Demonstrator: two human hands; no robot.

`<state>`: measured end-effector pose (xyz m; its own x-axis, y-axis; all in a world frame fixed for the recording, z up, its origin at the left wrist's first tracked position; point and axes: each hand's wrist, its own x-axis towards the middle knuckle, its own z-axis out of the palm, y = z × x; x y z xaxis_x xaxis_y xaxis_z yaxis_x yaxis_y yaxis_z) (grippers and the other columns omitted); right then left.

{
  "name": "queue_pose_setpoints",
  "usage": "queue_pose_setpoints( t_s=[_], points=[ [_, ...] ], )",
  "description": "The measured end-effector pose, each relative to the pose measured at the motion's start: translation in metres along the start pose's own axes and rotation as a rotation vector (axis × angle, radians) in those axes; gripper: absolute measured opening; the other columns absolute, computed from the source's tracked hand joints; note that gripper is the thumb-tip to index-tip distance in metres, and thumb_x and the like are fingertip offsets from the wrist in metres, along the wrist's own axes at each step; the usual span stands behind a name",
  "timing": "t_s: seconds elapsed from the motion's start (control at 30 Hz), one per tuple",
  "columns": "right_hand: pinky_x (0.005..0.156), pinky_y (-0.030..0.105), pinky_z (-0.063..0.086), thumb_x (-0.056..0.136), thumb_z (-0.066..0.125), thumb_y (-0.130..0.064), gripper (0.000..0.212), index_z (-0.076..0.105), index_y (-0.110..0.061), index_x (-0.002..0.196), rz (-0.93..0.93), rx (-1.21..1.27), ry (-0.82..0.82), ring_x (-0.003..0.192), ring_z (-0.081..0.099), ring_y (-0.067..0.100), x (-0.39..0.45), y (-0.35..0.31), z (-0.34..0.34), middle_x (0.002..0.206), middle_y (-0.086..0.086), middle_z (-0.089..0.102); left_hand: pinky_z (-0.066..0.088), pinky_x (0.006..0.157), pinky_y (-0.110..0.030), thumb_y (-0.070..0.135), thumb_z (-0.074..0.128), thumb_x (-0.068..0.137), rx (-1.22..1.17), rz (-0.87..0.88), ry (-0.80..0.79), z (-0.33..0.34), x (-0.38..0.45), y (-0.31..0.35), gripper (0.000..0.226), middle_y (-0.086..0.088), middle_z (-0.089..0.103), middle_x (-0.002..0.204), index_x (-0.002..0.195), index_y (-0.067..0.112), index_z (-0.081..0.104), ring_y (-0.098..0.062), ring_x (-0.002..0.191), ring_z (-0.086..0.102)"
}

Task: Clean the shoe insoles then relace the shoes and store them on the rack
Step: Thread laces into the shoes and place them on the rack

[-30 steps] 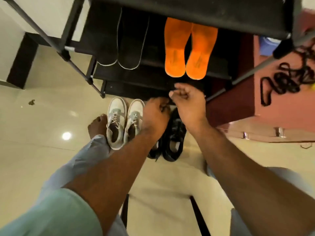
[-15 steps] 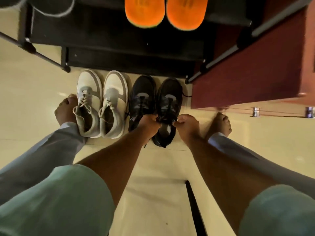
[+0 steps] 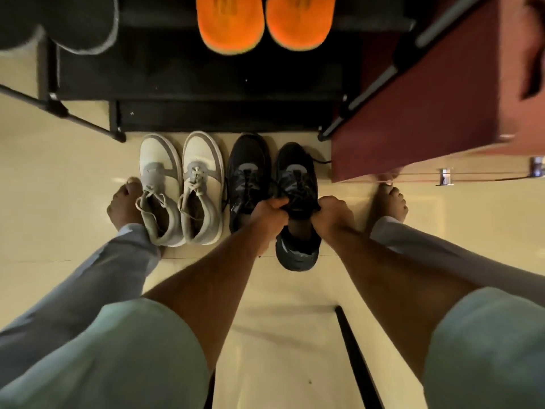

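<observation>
Two pairs of shoes stand on the floor in front of the black rack (image 3: 206, 87). The white and grey pair (image 3: 181, 187) is on the left, laced. The black pair is on the right: the left black shoe (image 3: 246, 169) and the right black shoe (image 3: 296, 172). My left hand (image 3: 268, 219) and my right hand (image 3: 333, 216) grip the right black shoe at its opening, one on each side of the collar. Two orange insoles (image 3: 265, 22) lie on a rack shelf above. Dark insoles (image 3: 85, 25) lie at the shelf's left.
A dark red cabinet (image 3: 427, 113) stands right of the rack, close to the black shoes. My bare feet (image 3: 125, 202) flank the shoes on the cream tile floor (image 3: 59, 187). A loose black lace end (image 3: 321, 160) trails beside the right black shoe.
My hands came down from the rack shelf to the black shoes and took hold of the right black shoe. The view tilted down toward the floor.
</observation>
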<state>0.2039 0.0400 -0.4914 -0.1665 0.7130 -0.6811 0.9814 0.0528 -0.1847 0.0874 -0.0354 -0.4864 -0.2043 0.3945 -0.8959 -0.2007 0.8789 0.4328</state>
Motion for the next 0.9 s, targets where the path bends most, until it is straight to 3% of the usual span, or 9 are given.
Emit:
queue_pose_setpoints(
  t_s=[0.1, 0.23, 0.33, 0.43, 0.53, 0.6, 0.7, 0.8, 0.9],
  points=[
    [0.081, 0.034, 0.045, 0.086, 0.054, -0.020, 0.024, 0.064, -0.011, 0.106, -0.030, 0.031, 0.027, 0.106, 0.057, 0.039, -0.041, -0.008, -0.031, 0.113, 0.017, 0.063, 0.046, 0.104, -0.042, -0.002, 0.054, 0.089, -0.218, -0.002, -0.003, -0.002, -0.049, 0.021, 0.054, -0.014, 0.059, 0.131, 0.140, 0.016, 0.054, -0.032, 0.118, 0.056],
    [0.077, 0.033, 0.045, 0.084, 0.055, -0.021, 0.022, 0.064, -0.008, 0.100, -0.168, 0.046, 0.077, 0.101, 0.059, 0.038, -0.114, -0.022, -0.080, 0.107, 0.017, 0.064, 0.050, 0.100, -0.049, 0.008, 0.054, 0.094, -0.266, 0.099, 0.010, -0.008, -0.136, 0.044, 0.032, -0.016, 0.066, 0.120, 0.124, 0.016, 0.063, -0.035, 0.109, 0.063],
    [0.067, 0.029, 0.041, 0.084, 0.054, -0.021, 0.019, 0.063, -0.009, 0.095, -0.222, 0.052, 0.094, 0.093, 0.060, 0.034, -0.172, -0.024, -0.119, 0.096, 0.012, 0.063, 0.049, 0.102, -0.044, 0.007, 0.060, 0.092, -0.124, 0.267, 0.057, -0.005, -0.199, 0.044, 0.046, -0.008, 0.063, 0.126, 0.136, 0.018, 0.054, -0.031, 0.116, 0.060],
    [0.068, 0.028, 0.042, 0.083, 0.054, -0.021, 0.020, 0.065, -0.008, 0.094, -0.247, 0.124, 0.121, 0.091, 0.061, 0.033, -0.229, -0.024, -0.155, 0.093, 0.012, 0.062, 0.044, 0.108, -0.040, 0.003, 0.059, 0.092, -0.017, 0.427, 0.127, 0.000, -0.254, 0.038, 0.078, -0.007, 0.052, 0.142, 0.156, 0.026, 0.023, -0.027, 0.126, 0.053],
    [0.071, 0.028, 0.042, 0.086, 0.055, -0.026, 0.021, 0.066, -0.010, 0.093, -0.333, 0.169, 0.244, 0.096, 0.061, 0.033, -0.271, -0.017, -0.175, 0.100, 0.012, 0.065, 0.047, 0.094, -0.019, -0.016, 0.042, 0.095, -0.134, 0.587, 0.136, 0.008, -0.302, 0.039, 0.078, -0.015, 0.041, 0.150, 0.158, 0.020, 0.012, -0.026, 0.131, 0.047],
    [0.076, 0.029, 0.047, 0.088, 0.058, -0.032, 0.022, 0.067, -0.013, 0.094, -0.408, 0.380, 0.307, 0.097, 0.062, 0.027, -0.297, -0.013, -0.182, 0.101, 0.007, 0.068, 0.049, 0.090, -0.016, -0.022, 0.036, 0.093, -0.213, 0.700, 0.120, 0.017, -0.332, 0.044, 0.077, -0.018, 0.038, 0.152, 0.157, 0.014, 0.015, -0.028, 0.134, 0.044],
    [0.095, 0.034, 0.050, 0.085, 0.062, -0.040, 0.036, 0.064, -0.025, 0.118, -0.475, 0.905, 0.273, 0.106, 0.062, 0.013, -0.330, -0.007, -0.187, 0.115, -0.005, 0.067, 0.041, 0.109, -0.035, -0.016, 0.042, 0.093, -0.132, 0.769, 0.159, 0.031, -0.364, 0.052, 0.070, -0.013, 0.046, 0.148, 0.154, 0.015, 0.030, -0.028, 0.135, 0.046],
    [0.093, 0.039, 0.052, 0.092, 0.059, -0.031, 0.020, 0.069, -0.023, 0.107, -0.486, 1.152, 0.312, 0.097, 0.066, 0.012, -0.348, 0.004, -0.203, 0.103, -0.005, 0.072, 0.041, 0.112, -0.043, -0.013, 0.047, 0.088, -0.070, 0.774, 0.195, 0.043, -0.385, 0.065, 0.074, -0.008, 0.050, 0.146, 0.151, 0.024, 0.037, -0.025, 0.133, 0.049],
    [0.085, 0.038, 0.056, 0.093, 0.058, -0.028, 0.020, 0.073, -0.014, 0.096, -0.412, 1.296, 0.385, 0.090, 0.068, 0.018, -0.359, 0.016, -0.228, 0.092, 0.002, 0.073, 0.046, 0.107, -0.044, -0.017, 0.047, 0.080, -0.039, 0.806, 0.184, 0.054, -0.399, 0.084, 0.086, -0.007, 0.054, 0.142, 0.152, 0.029, 0.036, -0.024, 0.127, 0.054]
  ],
)
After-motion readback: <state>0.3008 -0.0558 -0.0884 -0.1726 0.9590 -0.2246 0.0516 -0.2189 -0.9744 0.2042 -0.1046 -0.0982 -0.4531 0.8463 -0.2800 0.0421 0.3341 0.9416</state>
